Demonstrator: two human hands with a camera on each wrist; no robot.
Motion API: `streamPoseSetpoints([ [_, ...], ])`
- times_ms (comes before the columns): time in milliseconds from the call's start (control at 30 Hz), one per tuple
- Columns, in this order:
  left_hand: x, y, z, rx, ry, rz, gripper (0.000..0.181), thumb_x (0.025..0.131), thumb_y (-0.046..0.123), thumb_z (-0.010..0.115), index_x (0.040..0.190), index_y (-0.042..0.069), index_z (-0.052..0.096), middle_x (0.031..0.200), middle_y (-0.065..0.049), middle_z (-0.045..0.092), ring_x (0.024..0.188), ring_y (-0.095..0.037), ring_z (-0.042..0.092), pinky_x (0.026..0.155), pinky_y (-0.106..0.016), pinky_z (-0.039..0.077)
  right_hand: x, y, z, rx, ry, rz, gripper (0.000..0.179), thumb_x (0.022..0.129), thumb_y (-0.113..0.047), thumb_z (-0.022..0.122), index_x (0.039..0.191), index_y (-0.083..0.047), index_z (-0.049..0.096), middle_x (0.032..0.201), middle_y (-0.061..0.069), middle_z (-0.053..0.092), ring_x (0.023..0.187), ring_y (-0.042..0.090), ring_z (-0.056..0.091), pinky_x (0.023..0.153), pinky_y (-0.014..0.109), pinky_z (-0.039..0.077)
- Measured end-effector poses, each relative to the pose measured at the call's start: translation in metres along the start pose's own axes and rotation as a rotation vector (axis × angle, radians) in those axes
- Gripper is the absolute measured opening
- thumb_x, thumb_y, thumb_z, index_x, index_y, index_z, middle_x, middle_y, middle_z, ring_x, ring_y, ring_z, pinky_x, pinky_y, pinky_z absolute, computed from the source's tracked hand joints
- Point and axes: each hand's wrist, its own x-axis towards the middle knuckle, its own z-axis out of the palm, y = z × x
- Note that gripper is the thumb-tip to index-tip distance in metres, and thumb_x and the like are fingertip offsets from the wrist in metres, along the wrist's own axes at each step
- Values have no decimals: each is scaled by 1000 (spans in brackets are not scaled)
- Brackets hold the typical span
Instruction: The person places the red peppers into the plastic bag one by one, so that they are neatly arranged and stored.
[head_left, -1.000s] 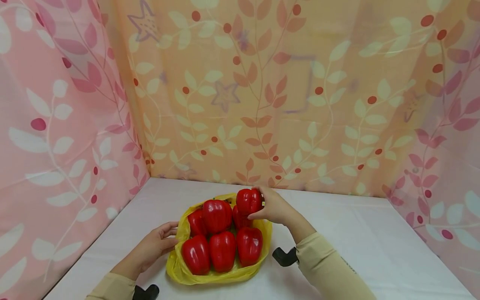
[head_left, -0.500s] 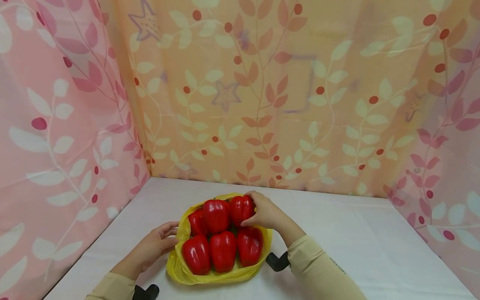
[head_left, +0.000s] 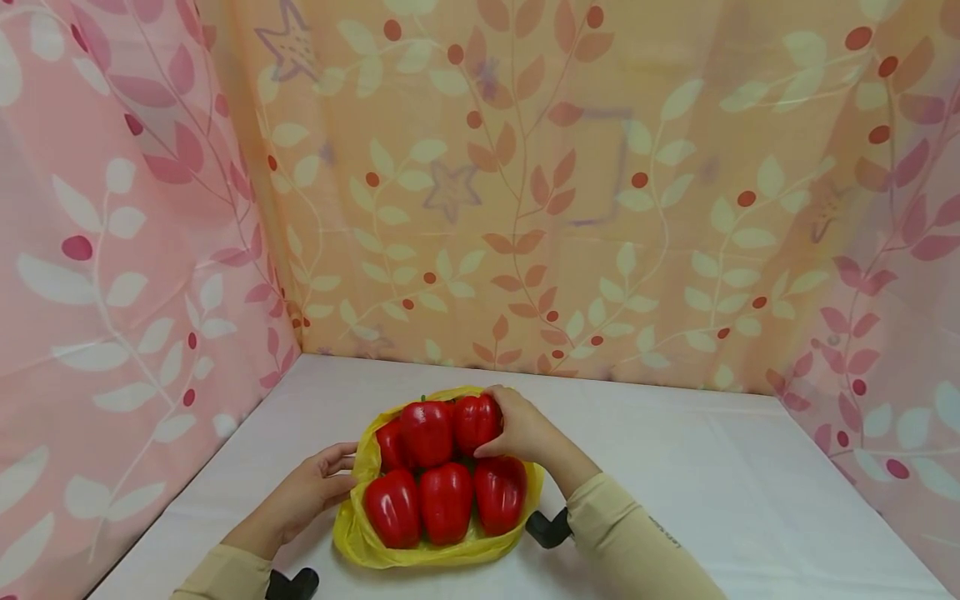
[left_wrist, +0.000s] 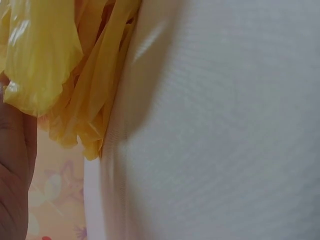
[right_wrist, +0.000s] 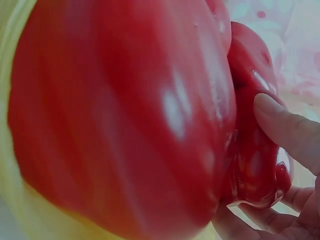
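Several red bell peppers (head_left: 446,504) sit in an opened yellow plastic bag (head_left: 352,546) whose rim is rolled down around them. My right hand (head_left: 527,429) grips a bell pepper (head_left: 477,423) at the back right of the bag, among the others. Thumb and fingers lie on either side of that pepper in the right wrist view, behind a nearer bell pepper (right_wrist: 120,115). On the bag's left side, my left hand (head_left: 311,490) touches the yellow plastic with its fingers loosely extended. In the left wrist view, folds of the bag partly hide the fingertips.
A white-covered table (head_left: 697,483) carries the bag. Patterned curtains (head_left: 480,208) stand behind it and along both sides. Black wrist mounts (head_left: 550,528) jut out near both sleeves, low over the table.
My right hand has lowered the bell pepper leftward into the back right of the bag. The back middle pepper has shifted slightly left. My left hand has stayed in place.
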Motion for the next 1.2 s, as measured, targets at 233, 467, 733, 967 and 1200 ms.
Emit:
streamPoseSetpoints([
  [233, 1, 0, 0, 3, 6, -2, 57, 87, 12, 59, 137, 3, 34, 120, -14, 53, 104, -20, 56, 87, -34, 49, -1, -1, 1, 2, -21, -5, 85, 64, -26, 83, 135, -14, 37, 122, 6, 47, 109, 25, 47, 79, 44, 52],
  [467, 1, -1, -1, 2, 12, -8, 58, 86, 15, 62, 137, 4, 35, 119, -13, 54, 103, -20, 56, 87, -34, 49, -1, 1, 0, -25, -28, -24, 87, 65, -27, 82, 138, -14, 36, 127, 8, 45, 111, 25, 47, 84, 44, 49],
  [733, 1, -1, -1, 4, 15, -5, 59, 86, 15, 62, 137, 4, 34, 117, -12, 54, 102, -20, 57, 86, -34, 50, -1, 6, -4, -25, -40, -46, 85, 66, -31, 81, 137, -14, 38, 127, 10, 45, 111, 26, 47, 86, 44, 48],
  [967, -1, 3, -2, 18, -2, 13, 60, 86, 16, 62, 138, 3, 33, 119, -14, 54, 102, -20, 56, 87, -35, 49, -5, 9, -17, 33, -37, -60, 80, 68, -29, 80, 135, -12, 40, 130, 14, 45, 114, 30, 49, 90, 44, 47],
  [1200, 3, 4, -9, 38, 40, 38, 61, 86, 18, 63, 138, 6, 35, 122, -15, 54, 105, -22, 57, 88, -36, 49, -12, 14, -32, 146, -22, -39, 78, 68, -23, 81, 134, -12, 42, 131, 17, 44, 116, 37, 48, 90, 47, 45],
])
